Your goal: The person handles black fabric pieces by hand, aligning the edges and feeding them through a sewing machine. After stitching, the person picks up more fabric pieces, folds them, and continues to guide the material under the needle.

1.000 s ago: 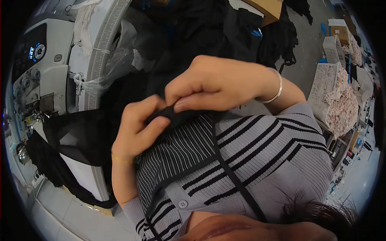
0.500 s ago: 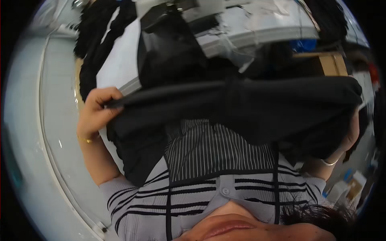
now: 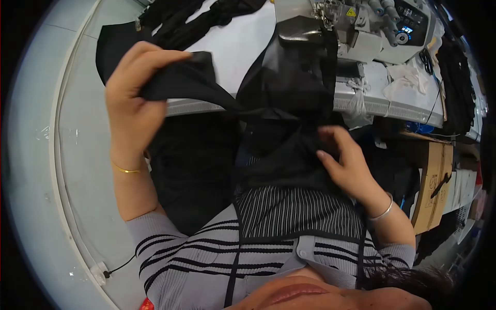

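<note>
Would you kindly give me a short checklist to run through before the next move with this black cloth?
1. Left hand has the black cloth: ok, a raised end is gripped in it.
2. Right hand has a firm hold: cannot tell; thumb and fingers are at the cloth, but blur hides whether they pinch it.
3. Cloth spread flat: not ok, it narrows into folds between the hands.
4. Hands clear of the sewing machine: ok, both are apart from it.
5. Machine display lit: ok, though its reading is too small to make out.
</note>
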